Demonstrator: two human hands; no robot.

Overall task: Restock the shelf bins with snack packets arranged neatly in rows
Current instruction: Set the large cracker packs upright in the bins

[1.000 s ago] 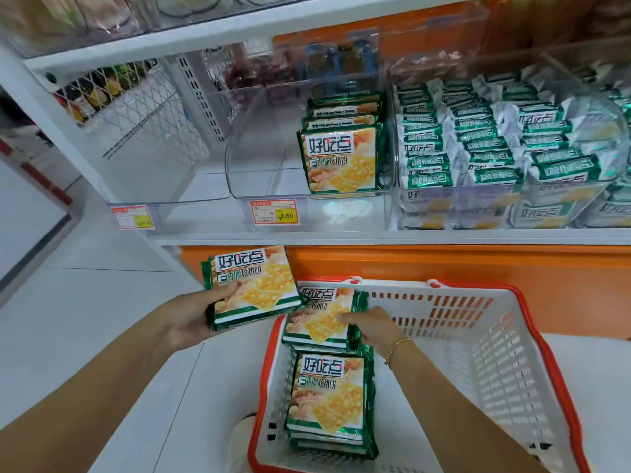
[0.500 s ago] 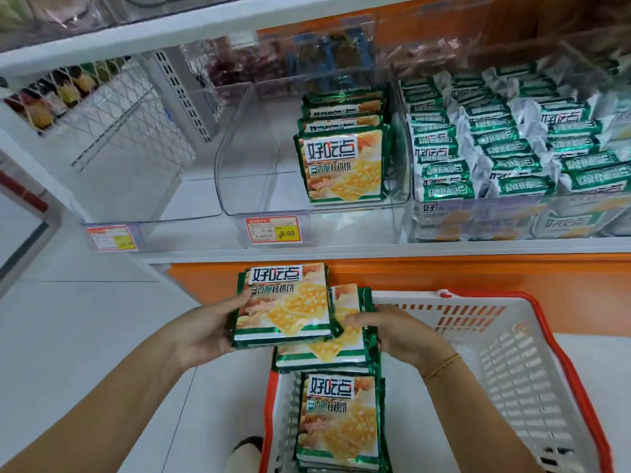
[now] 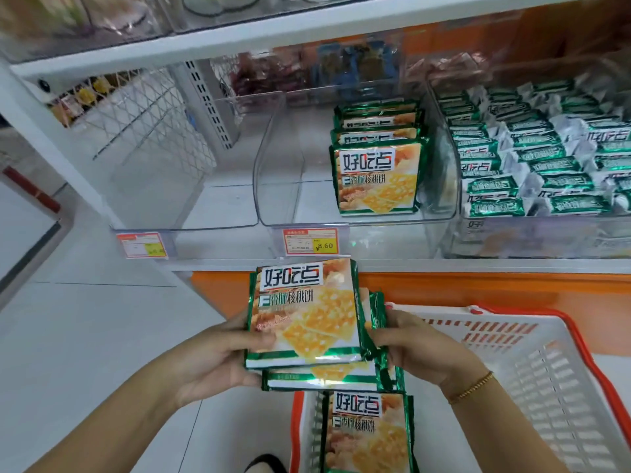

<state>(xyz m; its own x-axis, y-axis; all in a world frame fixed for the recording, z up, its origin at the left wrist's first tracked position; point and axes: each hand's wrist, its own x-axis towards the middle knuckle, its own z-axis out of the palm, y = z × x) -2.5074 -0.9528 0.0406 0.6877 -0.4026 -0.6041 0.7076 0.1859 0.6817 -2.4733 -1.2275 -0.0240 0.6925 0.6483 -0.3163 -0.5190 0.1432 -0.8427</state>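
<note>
Grips two stacked packets between left hand and right hand, above the left rim of the basket, below the bin. Held them apart a second ago; now joined and raised.

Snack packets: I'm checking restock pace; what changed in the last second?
The right hand lifted a second packet from the basket and slid it under the top packet in the left hand; both hands now hold the pair. The row in the shelf bin stayed put.

A price tag reading 8.60 sits right of a second tag, above an orange panel.
</note>
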